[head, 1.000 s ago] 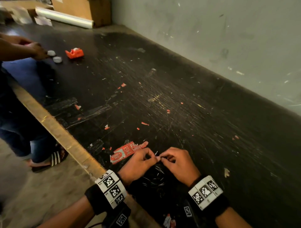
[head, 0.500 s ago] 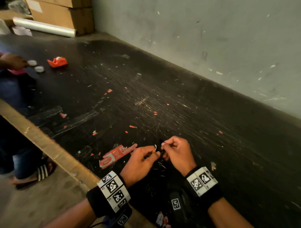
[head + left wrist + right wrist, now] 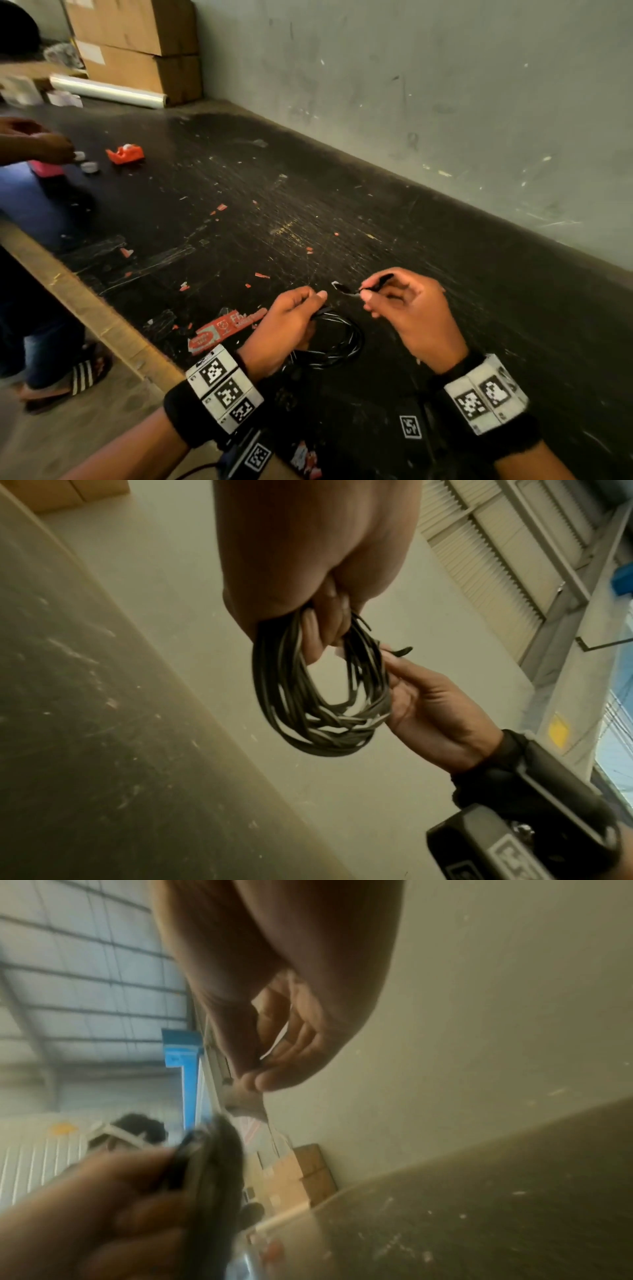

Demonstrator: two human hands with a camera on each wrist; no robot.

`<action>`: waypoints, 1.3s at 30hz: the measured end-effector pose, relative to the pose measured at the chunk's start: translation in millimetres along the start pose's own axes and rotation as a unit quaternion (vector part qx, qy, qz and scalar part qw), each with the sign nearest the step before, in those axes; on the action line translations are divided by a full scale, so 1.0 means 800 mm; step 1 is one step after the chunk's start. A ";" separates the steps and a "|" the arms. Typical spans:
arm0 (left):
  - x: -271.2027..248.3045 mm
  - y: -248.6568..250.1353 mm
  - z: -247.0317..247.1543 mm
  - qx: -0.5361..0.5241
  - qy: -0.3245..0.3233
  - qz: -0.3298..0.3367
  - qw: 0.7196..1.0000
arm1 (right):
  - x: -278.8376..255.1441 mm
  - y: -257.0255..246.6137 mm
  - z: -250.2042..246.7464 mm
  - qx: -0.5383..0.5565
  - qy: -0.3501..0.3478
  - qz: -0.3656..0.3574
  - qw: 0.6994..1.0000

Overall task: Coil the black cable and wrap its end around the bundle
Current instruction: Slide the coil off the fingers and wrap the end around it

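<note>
**Coil held up, free end pinched beside it**

While the left hand (image 3: 284,329) grips the black cable (image 3: 318,696) as a bundle of loops, fingers curled through the ring and closed round its top, the coil hangs below that grasp, off the dark scratched table (image 3: 342,212). Just to the right of the grasp, the right hand (image 3: 407,315) pinches the cable's free end (image 3: 375,284) between thumb and fingertip, its other fingers loosely curled. A short run of cable bridges the two hands. Beyond both hands the tabletop stretches away to the grey wall (image 3: 411,85). Left of the grasp, close by, lies a red torn label (image 3: 226,329), then the table's wooden edge (image 3: 85,301). Well beyond, another person's hand (image 3: 51,147) works near an orange tape dispenser (image 3: 125,154).
</note>
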State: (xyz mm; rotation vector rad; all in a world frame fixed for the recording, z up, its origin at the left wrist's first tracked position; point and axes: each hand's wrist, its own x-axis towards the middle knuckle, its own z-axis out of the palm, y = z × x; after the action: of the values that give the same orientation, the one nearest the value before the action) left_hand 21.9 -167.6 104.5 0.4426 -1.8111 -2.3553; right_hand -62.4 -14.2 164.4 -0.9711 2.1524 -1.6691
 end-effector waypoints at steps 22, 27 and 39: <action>-0.053 -0.004 0.153 0.124 0.123 0.110 0.978 | -0.106 0.029 -0.073 -0.382 0.025 -0.362 0.850; -0.054 -0.012 0.170 0.126 0.106 0.103 0.981 | -0.106 0.042 -0.088 -0.415 0.017 -0.398 0.818; -0.059 -0.007 0.205 0.008 0.007 0.033 0.999 | -0.125 0.053 -0.116 -0.411 0.061 -0.388 0.823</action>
State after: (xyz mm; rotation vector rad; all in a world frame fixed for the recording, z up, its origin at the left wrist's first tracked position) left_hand 15.8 -1.3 144.3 0.3930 -1.8096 -2.2902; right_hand -55.2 124.9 134.0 -2.2728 2.8403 -0.9307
